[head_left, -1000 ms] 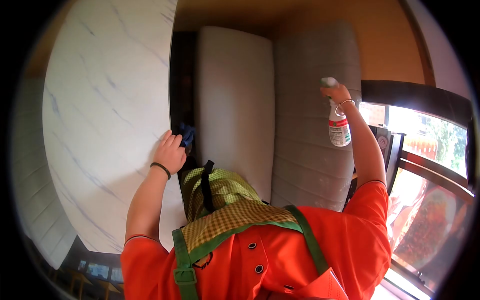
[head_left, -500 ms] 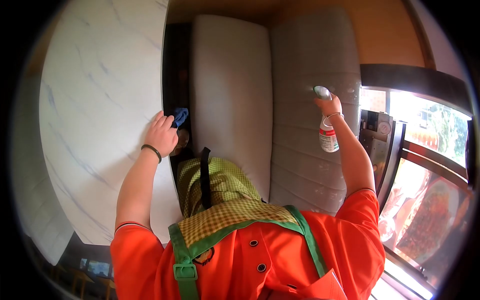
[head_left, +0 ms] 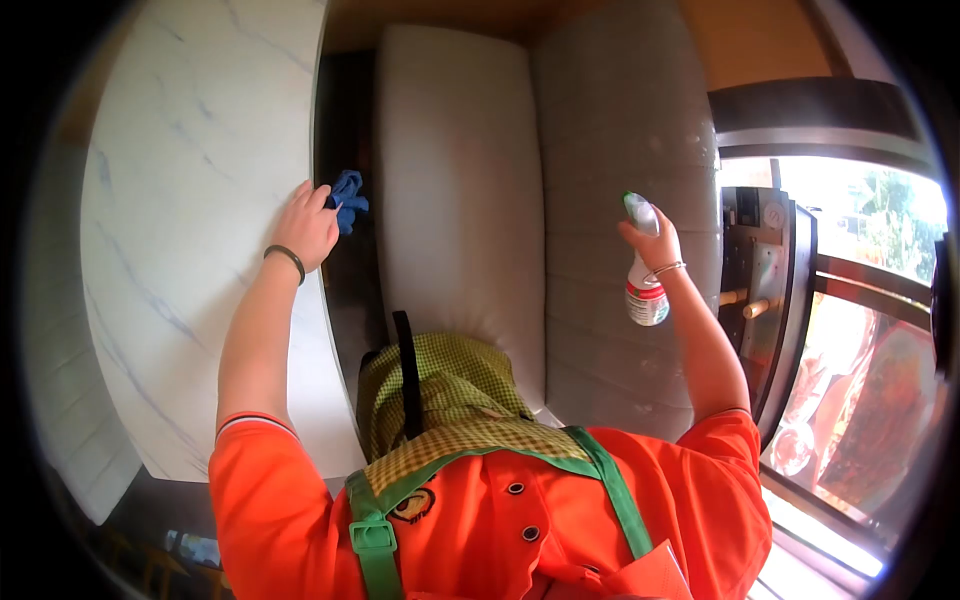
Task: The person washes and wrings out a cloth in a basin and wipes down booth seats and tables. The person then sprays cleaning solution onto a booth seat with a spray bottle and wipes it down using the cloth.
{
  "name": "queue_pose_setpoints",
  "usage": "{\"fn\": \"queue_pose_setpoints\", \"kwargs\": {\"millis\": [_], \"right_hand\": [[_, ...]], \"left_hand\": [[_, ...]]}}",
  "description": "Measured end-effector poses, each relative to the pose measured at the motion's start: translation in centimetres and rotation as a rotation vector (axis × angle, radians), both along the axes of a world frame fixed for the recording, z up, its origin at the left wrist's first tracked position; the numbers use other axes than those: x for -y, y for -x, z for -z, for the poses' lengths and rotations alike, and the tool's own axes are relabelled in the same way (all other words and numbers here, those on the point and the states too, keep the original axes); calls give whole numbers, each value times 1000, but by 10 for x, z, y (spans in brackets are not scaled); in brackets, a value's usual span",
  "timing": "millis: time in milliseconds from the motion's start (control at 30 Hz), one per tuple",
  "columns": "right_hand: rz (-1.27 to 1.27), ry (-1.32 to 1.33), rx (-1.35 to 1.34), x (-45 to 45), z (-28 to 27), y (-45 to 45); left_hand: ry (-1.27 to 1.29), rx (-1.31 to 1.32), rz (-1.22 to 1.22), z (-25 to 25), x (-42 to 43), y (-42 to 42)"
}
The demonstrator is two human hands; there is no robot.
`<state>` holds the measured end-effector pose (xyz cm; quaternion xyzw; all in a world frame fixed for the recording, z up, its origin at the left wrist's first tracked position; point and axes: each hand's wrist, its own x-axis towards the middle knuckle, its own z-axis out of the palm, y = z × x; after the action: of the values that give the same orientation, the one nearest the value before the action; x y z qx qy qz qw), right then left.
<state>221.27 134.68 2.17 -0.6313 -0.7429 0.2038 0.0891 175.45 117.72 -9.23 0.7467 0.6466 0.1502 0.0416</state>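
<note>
My left hand [head_left: 307, 227] is at the edge of the white marbled table [head_left: 190, 250], its fingers closed on a crumpled blue cloth [head_left: 347, 198] that hangs out over the gap beside the tabletop. On the other side, my right hand [head_left: 655, 243] grips a spray bottle [head_left: 646, 300] round its neck. The bottle is white with a red label band and a green-tipped nozzle pointing away from me. It is held in front of the grey seat backrest [head_left: 590, 200], where a few pale specks show near the top edge.
A grey padded bench seat [head_left: 460, 180] lies between the table and the backrest. Beyond the backrest on the right are a dark metal unit with wooden knobs [head_left: 757, 308] and a bright window [head_left: 880, 220]. Another grey bench [head_left: 70, 380] stands past the table.
My left hand and the blue cloth have shifted slightly forward along the table edge. The spray bottle in my right hand sits slightly lower in view, and the view has tilted a little.
</note>
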Motion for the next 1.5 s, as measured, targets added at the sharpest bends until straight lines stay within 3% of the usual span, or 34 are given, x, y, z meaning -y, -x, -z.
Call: {"fn": "queue_pose_setpoints", "kwargs": {"millis": [100, 167, 233, 267, 300, 367, 433, 500, 567, 600, 633, 700, 767, 833, 900, 1000, 1100, 1233, 1333, 1433, 1500], "right_hand": [[52, -53, -466, 64, -3, 28], [78, -67, -614, 105, -3, 59], [62, -100, -584, 141, -4, 96], [-6, -152, -478, 155, -1, 115], [-73, -197, -372, 172, 3, 134], [-173, -34, -438, 211, -9, 171], [-546, -139, -443, 229, -5, 181], [-554, -6, -447, 247, -13, 174], [-602, 363, -571, 254, -25, 162], [-562, 423, -591, 256, -38, 156], [-484, 180, -382, 258, -54, 141], [-439, -170, -255, 263, -53, 129], [-175, 609, -878, 264, -33, 109], [33, 484, -734, 266, -17, 93], [256, 543, -941, 268, -19, 83], [377, 481, -967, 273, -8, 55], [364, 457, -926, 285, -7, 34], [282, 166, -599, 299, -18, -27], [332, -86, -459, 299, -27, -99], [215, -466, 197, 290, -32, -177], [239, -690, 256, 268, -40, -201]], "left_hand": [[-57, -15, -12, 6, 1, -5], [49, 1, -91, -8, 2, -25], [-18, 194, -56, -14, 29, -69], [-49, 559, 68, -28, 42, -92], [-50, 749, 90, -44, 62, -116], [-34, 982, 98, -64, 95, -151], [130, 1772, 61, -64, 112, -172], [115, 1812, -10, -66, 127, -175], [105, 1852, -84, -71, 136, -177], [227, 1886, -130, -74, 139, -177], [344, 1911, -164, -78, 139, -175], [379, 1853, 0, -90, 144, -175], [486, 1830, 107, -97, 147, -181], [520, 1808, 143, -107, 151, -183], [477, 2032, 134, -111, 148, -181], [360, 2141, 71, -109, 129, -169], [246, 2038, -12, -98, 99, -162], [85, 1939, -195, -65, 34, -172], [-100, 1686, -343, -23, -25, -190], [-166, 1577, -409, 17, -68, -214], [-151, 1490, -452, 32, -88, -228]]}}
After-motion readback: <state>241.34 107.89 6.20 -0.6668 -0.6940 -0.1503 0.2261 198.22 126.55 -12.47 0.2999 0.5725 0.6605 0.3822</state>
